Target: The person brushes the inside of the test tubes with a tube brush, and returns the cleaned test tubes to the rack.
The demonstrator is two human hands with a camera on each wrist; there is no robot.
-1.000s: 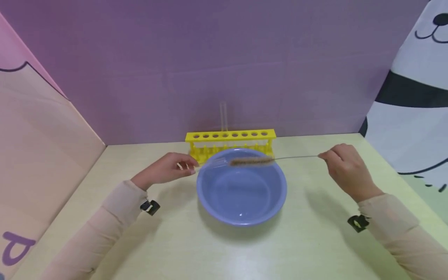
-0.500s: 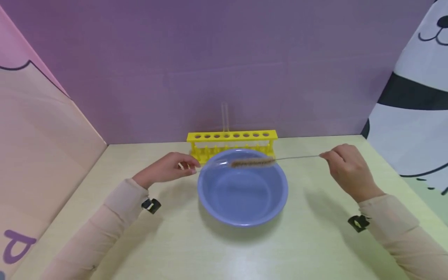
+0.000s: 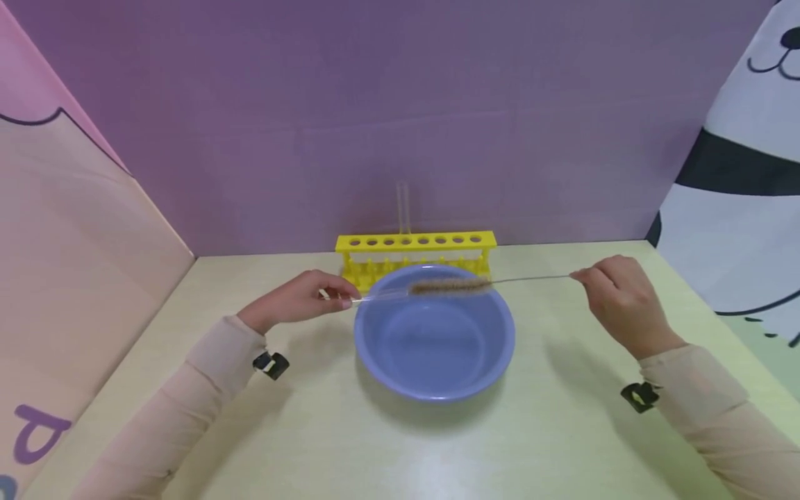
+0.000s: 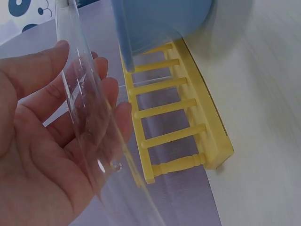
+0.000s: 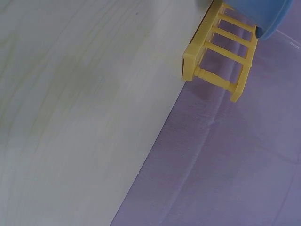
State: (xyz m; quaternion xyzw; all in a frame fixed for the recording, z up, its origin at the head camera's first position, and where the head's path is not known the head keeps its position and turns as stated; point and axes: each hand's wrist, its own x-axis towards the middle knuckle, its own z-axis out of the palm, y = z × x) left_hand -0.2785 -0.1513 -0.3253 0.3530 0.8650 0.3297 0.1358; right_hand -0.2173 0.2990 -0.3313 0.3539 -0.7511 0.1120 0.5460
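Note:
My left hand (image 3: 303,298) pinches a clear glass test tube (image 3: 384,296) between thumb and fingers, left of the blue basin (image 3: 434,398). In the left wrist view, the tube (image 4: 84,99) slants past the thumb and curved fingers. From the right, my right hand (image 3: 619,302) pinches the thin wire handle of a test tube brush (image 3: 450,286). Its brown bristles lie level above the basin, tip right at the tube's mouth, roughly in line with the tube. The right wrist view does not show the hand or the brush.
Behind the basin stands a yellow test tube rack (image 3: 415,242) with a row of holes. Another clear test tube (image 3: 403,208) stands upright in it. A purple backdrop (image 3: 400,104) rises at the table's rear edge, and printed cloth panels flank both sides.
The held tube and brush have shifted only slightly, and more of the tube shows at my left fingers. Both hands keep their grips; the basin and rack stay put.

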